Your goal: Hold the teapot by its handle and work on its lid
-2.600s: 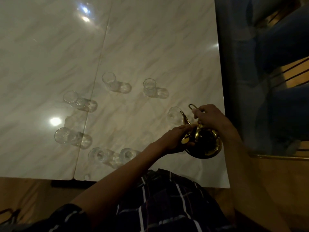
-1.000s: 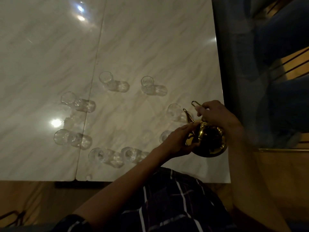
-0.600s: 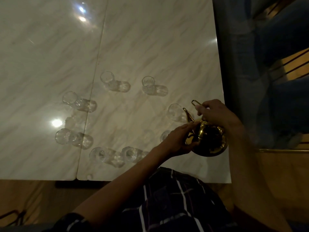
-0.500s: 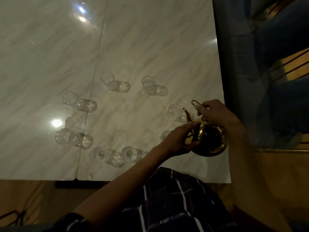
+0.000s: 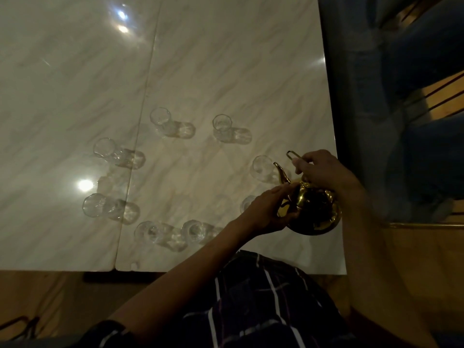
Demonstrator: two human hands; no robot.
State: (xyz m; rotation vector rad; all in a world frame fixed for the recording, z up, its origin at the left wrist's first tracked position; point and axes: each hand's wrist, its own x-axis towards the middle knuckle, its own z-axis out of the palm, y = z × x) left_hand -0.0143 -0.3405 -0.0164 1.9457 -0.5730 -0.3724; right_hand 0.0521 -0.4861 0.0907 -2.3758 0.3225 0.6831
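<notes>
A shiny gold teapot (image 5: 315, 213) stands at the near right of the marble table (image 5: 226, 59). My right hand (image 5: 320, 172) grips its thin wire handle from above. My left hand (image 5: 267, 209) holds the pot's left side below the spout, fingers along the body and thumb underneath. The spout points toward a small clear glass (image 5: 261, 168) just beyond it. Another glass (image 5: 247, 203) is partly hidden behind my left hand.
Several more small clear glasses stand in a loose ring: two at the back (image 5: 160, 119) (image 5: 222, 125), two on the left (image 5: 104, 148) (image 5: 94, 208), two near the front edge (image 5: 148, 232) (image 5: 193, 229). A blue upholstered seat (image 5: 401, 96) borders the table's right edge.
Over the earlier frames the view shifted slightly and a glass behind my left hand came into sight. Both hands stay on the teapot in nearly the same place.
</notes>
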